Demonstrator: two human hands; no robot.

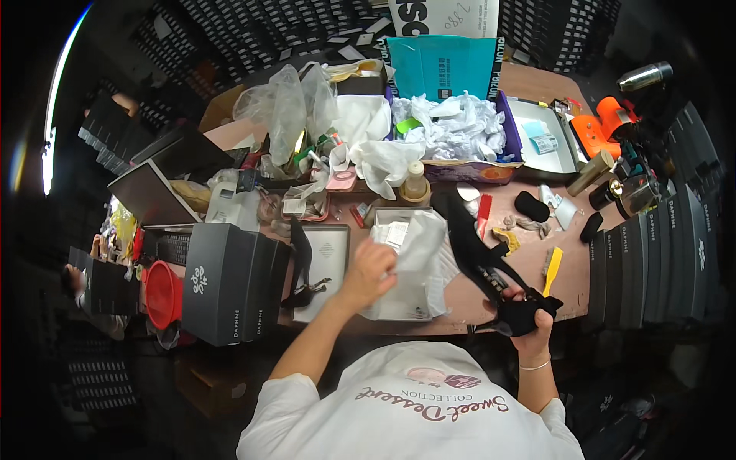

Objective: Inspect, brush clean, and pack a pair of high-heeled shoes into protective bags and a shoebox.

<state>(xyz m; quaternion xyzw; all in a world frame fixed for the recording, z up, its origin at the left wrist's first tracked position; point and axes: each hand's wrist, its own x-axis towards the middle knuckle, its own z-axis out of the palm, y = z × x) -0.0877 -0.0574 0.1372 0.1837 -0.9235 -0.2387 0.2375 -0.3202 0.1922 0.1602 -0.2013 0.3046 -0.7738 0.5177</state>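
Observation:
My right hand (530, 328) grips a black high-heeled shoe (506, 307) at the right front of the table, its thumb on one side and fingertips showing through the straps. Left of it, my left hand (372, 274) is closed above an open white shoe box (406, 305); whatever its fingers may pinch is hidden. White tissue paper (423, 244) spills up inside that box, and a small white printed packet (395, 234) lies at its far end. A second black heeled shoe (300, 264) rests at the edge of a grey box lid (330, 249).
Dark shoe boxes stand at the left (218, 284) and in a row at the right (652, 261). A yellow-handled tool (552, 270) and a red brush (484, 211) lie beyond the right hand. Behind are a bin of crumpled paper (452, 126), a bottle (415, 184) and an orange tape dispenser (598, 134).

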